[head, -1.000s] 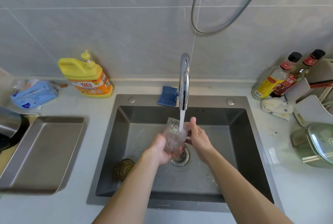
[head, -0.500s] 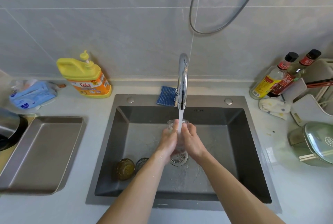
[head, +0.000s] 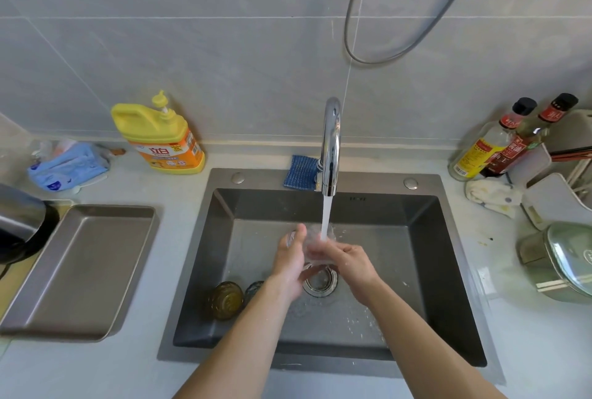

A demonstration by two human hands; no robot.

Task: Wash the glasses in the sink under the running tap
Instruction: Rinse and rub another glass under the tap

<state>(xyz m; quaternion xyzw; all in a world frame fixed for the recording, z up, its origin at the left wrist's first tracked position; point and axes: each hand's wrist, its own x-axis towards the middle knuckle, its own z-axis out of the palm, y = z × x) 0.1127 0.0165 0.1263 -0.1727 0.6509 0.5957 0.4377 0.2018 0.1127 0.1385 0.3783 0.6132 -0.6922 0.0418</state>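
A clear glass [head: 315, 249] sits between my two hands over the drain of the dark sink [head: 426, 257], right under the water stream from the chrome tap [head: 331, 142]. My left hand [head: 290, 262] grips its left side with the thumb up. My right hand [head: 350, 262] holds its right side with curled fingers. Most of the glass is hidden by my hands and blurred by the water. An amber glass [head: 224, 299] and a bluish glass [head: 254, 289] stand on the sink floor at the front left.
A metal tray [head: 80, 267] lies on the counter to the left, beside a dark kettle [head: 19, 222]. A yellow detergent bottle [head: 160, 139], a blue sponge [head: 299, 172], sauce bottles [head: 499, 145] and a lidded pot [head: 563, 260] ring the sink.
The glass has gone from tilted in my left hand to clasped by both hands, and it now sits lower and more on its side under the stream.
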